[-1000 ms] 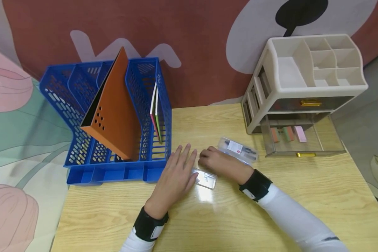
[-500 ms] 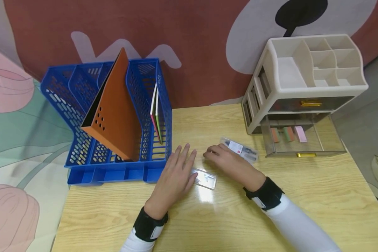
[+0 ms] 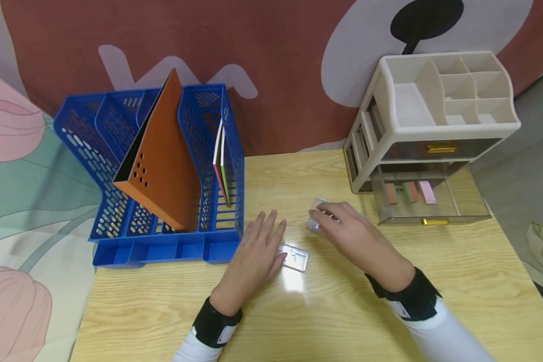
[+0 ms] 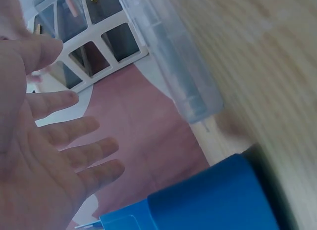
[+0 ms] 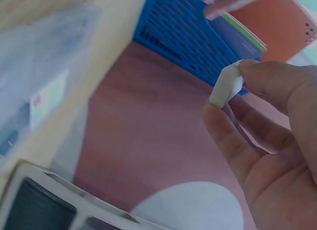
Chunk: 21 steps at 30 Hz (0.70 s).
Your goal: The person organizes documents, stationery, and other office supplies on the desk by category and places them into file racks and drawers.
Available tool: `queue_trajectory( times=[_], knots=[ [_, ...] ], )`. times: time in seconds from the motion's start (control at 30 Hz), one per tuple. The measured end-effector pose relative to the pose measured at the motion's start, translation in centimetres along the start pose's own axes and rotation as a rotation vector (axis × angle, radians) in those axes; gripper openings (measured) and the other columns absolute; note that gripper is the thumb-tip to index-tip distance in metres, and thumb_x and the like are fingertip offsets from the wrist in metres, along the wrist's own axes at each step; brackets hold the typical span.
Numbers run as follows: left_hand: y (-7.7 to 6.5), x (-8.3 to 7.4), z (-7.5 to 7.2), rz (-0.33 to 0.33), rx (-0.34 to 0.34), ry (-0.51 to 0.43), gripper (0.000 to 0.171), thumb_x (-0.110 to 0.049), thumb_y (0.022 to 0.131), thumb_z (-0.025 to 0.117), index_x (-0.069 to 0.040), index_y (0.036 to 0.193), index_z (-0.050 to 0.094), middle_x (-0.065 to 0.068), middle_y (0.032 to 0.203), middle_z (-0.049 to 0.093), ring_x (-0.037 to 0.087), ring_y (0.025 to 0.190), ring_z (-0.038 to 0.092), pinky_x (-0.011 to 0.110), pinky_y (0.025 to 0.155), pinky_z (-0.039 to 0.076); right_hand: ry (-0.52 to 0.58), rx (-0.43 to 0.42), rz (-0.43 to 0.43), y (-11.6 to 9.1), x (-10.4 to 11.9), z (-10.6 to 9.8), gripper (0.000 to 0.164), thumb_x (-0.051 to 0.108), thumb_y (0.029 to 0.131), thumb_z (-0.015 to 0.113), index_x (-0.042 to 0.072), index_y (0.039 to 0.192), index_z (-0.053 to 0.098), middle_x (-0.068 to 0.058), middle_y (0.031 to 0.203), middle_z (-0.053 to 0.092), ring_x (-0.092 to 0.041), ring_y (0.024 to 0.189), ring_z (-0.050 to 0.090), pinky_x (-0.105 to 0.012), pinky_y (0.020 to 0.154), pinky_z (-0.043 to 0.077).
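Between thumb and fingertips, my right hand (image 3: 362, 241) pinches a small white eraser (image 5: 227, 85), seen in the right wrist view; the head view hides it. That hand is over a clear plastic case (image 3: 315, 223), partly covered, whose white label (image 5: 48, 99) shows in the right wrist view. My left hand (image 3: 255, 262) has its fingers straight and spread, palm down beside the blue organizer. Its thumb is at the edge of a small clear box (image 3: 295, 258) with little pieces inside. A long clear case (image 4: 176, 62) appears past the hand in the left wrist view.
A blue file organizer (image 3: 151, 249) on the left holds an orange folder (image 3: 167, 166) and thin booklets (image 3: 221, 163). At the right stands a white desktop cabinet (image 3: 404, 128); its lower drawer (image 3: 457, 219) is pulled out with three small blocks inside. Wooden table (image 3: 326, 322) below.
My right hand has moved right and come over the clear case, covering most of it. The left hand has stayed almost in place. The head view has shifted slightly.
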State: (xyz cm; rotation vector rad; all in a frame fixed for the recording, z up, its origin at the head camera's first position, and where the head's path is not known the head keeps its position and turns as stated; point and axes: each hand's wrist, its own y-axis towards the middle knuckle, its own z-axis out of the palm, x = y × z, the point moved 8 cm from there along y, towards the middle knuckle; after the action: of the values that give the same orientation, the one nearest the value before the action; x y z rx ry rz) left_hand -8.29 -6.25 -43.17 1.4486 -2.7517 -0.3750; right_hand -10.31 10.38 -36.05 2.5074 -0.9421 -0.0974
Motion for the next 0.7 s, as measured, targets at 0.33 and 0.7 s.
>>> queue_trajectory(
  times=[0.33,0.7],
  knots=[
    [-0.4,-0.4,0.9,0.011,0.042,0.016,0.066,-0.04,0.1,0.065,-0.007,0.154,0.047,0.023,0.164,0.037,0.045,0.15,0.038,0.057,0.117,0.042,-0.032,-0.117,-0.026,-0.1,-0.6,-4.6,0.029,0.013,0.108,0.053,0.002,0.13,0.066,-0.02,0.118,0.068,-0.035,0.101,0.068,-0.044,0.081,0.063],
    [-1.1,-0.4,1.3,0.009,0.089,0.019,0.062,-0.04,0.102,0.062,-0.009,0.153,0.049,0.021,0.164,0.037,0.044,0.151,0.036,0.057,0.119,0.039,-0.066,-0.199,0.117,-1.8,-4.4,-9.5,0.05,0.035,0.112,0.042,-0.004,0.123,0.072,-0.024,0.115,0.069,-0.042,0.1,0.065,-0.052,0.084,0.057]
  ],
)
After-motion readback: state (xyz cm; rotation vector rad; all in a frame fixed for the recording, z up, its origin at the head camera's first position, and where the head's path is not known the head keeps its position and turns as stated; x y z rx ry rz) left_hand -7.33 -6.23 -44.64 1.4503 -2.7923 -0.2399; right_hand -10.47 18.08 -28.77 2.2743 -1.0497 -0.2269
